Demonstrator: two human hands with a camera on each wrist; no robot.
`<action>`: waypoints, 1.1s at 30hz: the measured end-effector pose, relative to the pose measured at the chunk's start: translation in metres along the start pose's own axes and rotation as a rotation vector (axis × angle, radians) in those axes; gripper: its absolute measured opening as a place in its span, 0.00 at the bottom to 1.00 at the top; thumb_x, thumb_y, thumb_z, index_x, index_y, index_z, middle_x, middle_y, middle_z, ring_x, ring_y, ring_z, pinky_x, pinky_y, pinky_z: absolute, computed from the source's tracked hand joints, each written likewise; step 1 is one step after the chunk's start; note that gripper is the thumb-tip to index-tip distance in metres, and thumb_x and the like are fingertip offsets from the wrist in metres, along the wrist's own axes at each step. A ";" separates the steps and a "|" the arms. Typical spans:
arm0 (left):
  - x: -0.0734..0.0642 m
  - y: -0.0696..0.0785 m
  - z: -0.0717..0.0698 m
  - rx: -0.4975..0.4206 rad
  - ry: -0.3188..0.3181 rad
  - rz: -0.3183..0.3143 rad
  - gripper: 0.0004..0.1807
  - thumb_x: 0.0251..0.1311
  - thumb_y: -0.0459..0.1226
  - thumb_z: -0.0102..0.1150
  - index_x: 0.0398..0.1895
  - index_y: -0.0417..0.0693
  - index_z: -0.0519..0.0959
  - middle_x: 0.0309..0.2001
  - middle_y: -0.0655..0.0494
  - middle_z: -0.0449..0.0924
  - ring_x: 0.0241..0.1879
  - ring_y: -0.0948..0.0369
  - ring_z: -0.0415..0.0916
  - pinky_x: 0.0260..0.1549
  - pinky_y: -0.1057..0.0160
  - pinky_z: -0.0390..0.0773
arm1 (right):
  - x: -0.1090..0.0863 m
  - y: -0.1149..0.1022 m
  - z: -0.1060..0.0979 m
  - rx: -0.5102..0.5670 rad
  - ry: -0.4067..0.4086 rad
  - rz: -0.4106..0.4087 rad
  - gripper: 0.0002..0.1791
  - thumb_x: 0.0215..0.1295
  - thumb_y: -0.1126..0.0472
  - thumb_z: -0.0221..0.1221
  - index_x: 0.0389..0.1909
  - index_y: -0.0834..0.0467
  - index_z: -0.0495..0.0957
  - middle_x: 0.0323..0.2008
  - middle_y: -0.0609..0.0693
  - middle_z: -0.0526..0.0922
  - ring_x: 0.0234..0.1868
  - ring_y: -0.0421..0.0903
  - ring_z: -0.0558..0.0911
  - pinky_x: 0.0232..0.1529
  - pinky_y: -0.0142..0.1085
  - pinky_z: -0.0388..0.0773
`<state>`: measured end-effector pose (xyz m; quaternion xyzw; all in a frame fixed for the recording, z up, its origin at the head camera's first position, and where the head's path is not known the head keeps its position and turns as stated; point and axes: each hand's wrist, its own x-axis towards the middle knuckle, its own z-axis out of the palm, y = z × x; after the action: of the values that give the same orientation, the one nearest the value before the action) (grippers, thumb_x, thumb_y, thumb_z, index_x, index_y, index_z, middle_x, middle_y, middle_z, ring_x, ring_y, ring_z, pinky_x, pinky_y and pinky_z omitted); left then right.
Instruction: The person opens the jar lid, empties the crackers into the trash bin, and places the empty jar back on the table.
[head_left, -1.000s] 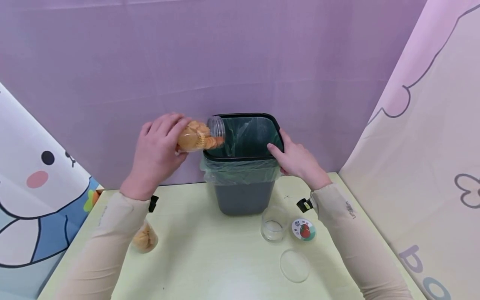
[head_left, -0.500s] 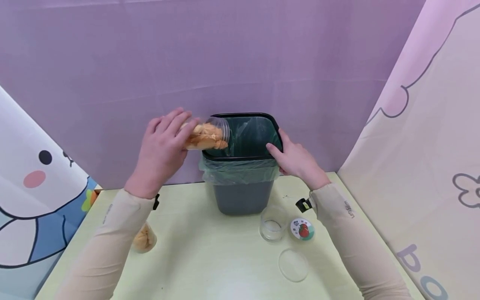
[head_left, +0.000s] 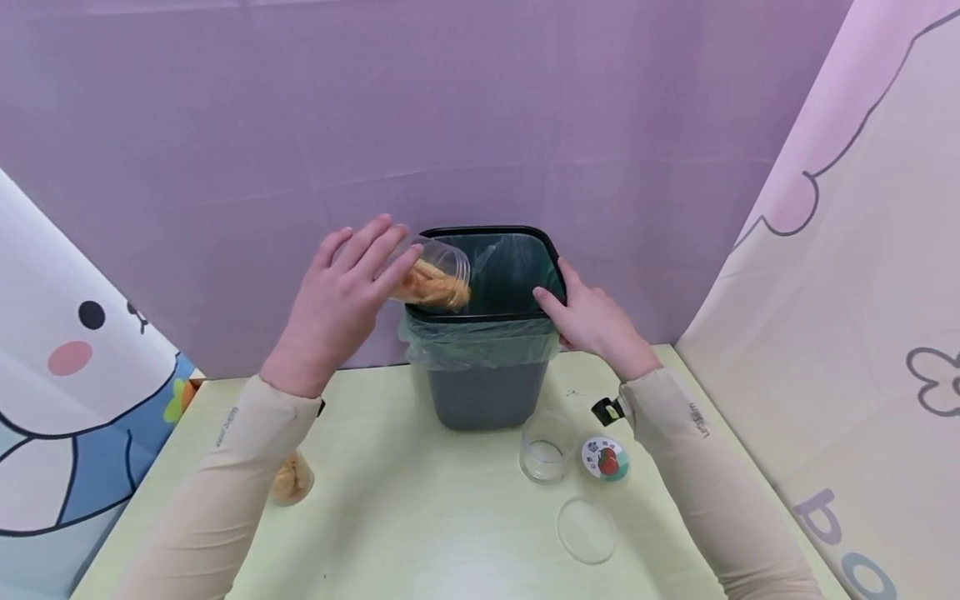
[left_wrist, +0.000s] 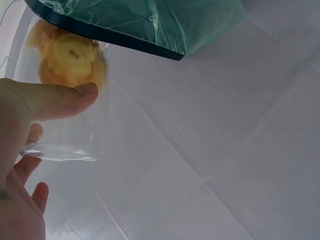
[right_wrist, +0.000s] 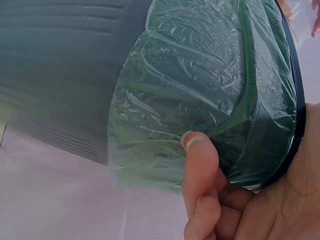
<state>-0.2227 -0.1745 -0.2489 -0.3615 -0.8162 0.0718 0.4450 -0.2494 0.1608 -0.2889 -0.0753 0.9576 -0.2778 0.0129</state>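
My left hand (head_left: pixel 347 283) holds a transparent jar (head_left: pixel 447 252) on its side, mouth pointing right over the left rim of a grey waste bin (head_left: pixel 491 396). Golden-brown cookies (head_left: pixel 435 287) lie inside, bunched toward the mouth. From the left wrist view, the thumb (left_wrist: pixel 65 100) presses along the jar's wall, and the cookies (left_wrist: pixel 72 57) sit near the bin's dark rim. On the other side, my right hand (head_left: pixel 596 319) grips the bin's black rim, thumb inside. Its fingers (right_wrist: pixel 200 170) press the green plastic liner (right_wrist: pixel 185 80) folded over the outside, as the right wrist view shows.
Right of the bin's base stand a transparent container (head_left: pixel 546 454) and a round lid (head_left: pixel 605 459) with a red fruit picture. A transparent disc (head_left: pixel 587 531) lies nearer. Another cookie jar (head_left: pixel 292 479) is partly behind my left sleeve. A purple cloth (head_left: pixel 480 108) hangs behind.
My left hand has moved right, bringing the jar further over the bin and tilting its mouth downward. The cookies have slid toward the mouth. My right hand has stayed on the rim.
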 end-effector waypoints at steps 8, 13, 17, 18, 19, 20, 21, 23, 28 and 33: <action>-0.001 -0.001 -0.002 0.005 -0.007 -0.006 0.42 0.43 0.20 0.70 0.67 0.47 0.71 0.69 0.46 0.66 0.73 0.50 0.55 0.66 0.44 0.58 | 0.001 0.001 0.001 0.002 -0.002 -0.010 0.49 0.68 0.25 0.38 0.80 0.45 0.32 0.21 0.55 0.81 0.21 0.52 0.80 0.26 0.45 0.73; -0.003 -0.003 -0.001 0.012 0.026 -0.031 0.41 0.42 0.18 0.67 0.65 0.47 0.72 0.68 0.46 0.67 0.72 0.50 0.57 0.64 0.44 0.61 | 0.002 0.003 0.001 0.010 -0.003 -0.011 0.50 0.68 0.24 0.38 0.80 0.45 0.32 0.20 0.53 0.80 0.21 0.53 0.80 0.27 0.45 0.74; -0.005 -0.003 -0.003 0.010 0.017 -0.038 0.41 0.43 0.18 0.66 0.66 0.47 0.71 0.68 0.45 0.66 0.72 0.50 0.56 0.64 0.43 0.61 | 0.002 0.003 0.001 0.004 0.002 -0.019 0.49 0.69 0.26 0.38 0.80 0.45 0.32 0.20 0.53 0.80 0.20 0.50 0.79 0.28 0.45 0.74; -0.005 -0.004 -0.004 0.006 0.011 -0.036 0.42 0.43 0.18 0.66 0.66 0.47 0.71 0.69 0.45 0.66 0.73 0.50 0.55 0.64 0.43 0.60 | 0.002 0.003 0.001 0.001 0.004 -0.021 0.49 0.69 0.26 0.38 0.80 0.46 0.32 0.20 0.53 0.80 0.20 0.50 0.79 0.28 0.44 0.74; -0.005 -0.004 -0.004 0.001 0.003 -0.032 0.42 0.44 0.18 0.66 0.67 0.47 0.70 0.69 0.45 0.65 0.73 0.50 0.55 0.65 0.43 0.59 | 0.002 0.003 0.001 -0.001 0.005 -0.022 0.49 0.69 0.26 0.38 0.80 0.46 0.33 0.20 0.53 0.81 0.19 0.50 0.79 0.28 0.45 0.74; -0.004 -0.003 -0.005 -0.003 -0.005 -0.025 0.42 0.44 0.18 0.67 0.67 0.48 0.70 0.70 0.46 0.65 0.73 0.50 0.54 0.66 0.43 0.58 | 0.002 0.003 0.001 -0.003 0.006 -0.024 0.49 0.69 0.25 0.38 0.80 0.46 0.33 0.20 0.53 0.81 0.19 0.50 0.79 0.28 0.45 0.74; -0.004 -0.003 -0.006 -0.007 -0.014 -0.014 0.43 0.45 0.18 0.67 0.68 0.48 0.70 0.70 0.46 0.64 0.74 0.50 0.53 0.67 0.44 0.57 | 0.002 0.003 0.001 -0.005 0.007 -0.024 0.49 0.69 0.25 0.38 0.80 0.46 0.33 0.20 0.53 0.81 0.19 0.50 0.80 0.28 0.44 0.74; -0.001 -0.003 -0.008 -0.021 -0.031 0.018 0.42 0.47 0.18 0.67 0.68 0.48 0.70 0.71 0.46 0.64 0.75 0.51 0.51 0.68 0.45 0.56 | 0.002 0.003 0.001 -0.008 0.005 -0.021 0.50 0.68 0.24 0.37 0.80 0.46 0.33 0.20 0.53 0.81 0.19 0.50 0.79 0.28 0.45 0.74; 0.008 -0.001 -0.013 -0.032 -0.093 0.112 0.40 0.51 0.18 0.66 0.69 0.47 0.69 0.72 0.45 0.63 0.76 0.52 0.48 0.68 0.48 0.57 | 0.002 0.003 0.001 -0.011 0.013 -0.023 0.48 0.70 0.27 0.38 0.80 0.46 0.33 0.21 0.54 0.81 0.20 0.49 0.80 0.30 0.45 0.75; 0.010 0.000 -0.015 -0.036 -0.100 0.125 0.41 0.49 0.18 0.68 0.69 0.47 0.70 0.71 0.45 0.64 0.75 0.51 0.50 0.69 0.48 0.57 | 0.002 0.002 0.002 -0.008 0.014 -0.028 0.49 0.69 0.26 0.38 0.80 0.46 0.33 0.22 0.56 0.82 0.20 0.49 0.80 0.30 0.45 0.75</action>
<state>-0.2149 -0.1710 -0.2329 -0.4156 -0.8144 0.1026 0.3917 -0.2510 0.1611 -0.2910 -0.0867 0.9576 -0.2747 0.0020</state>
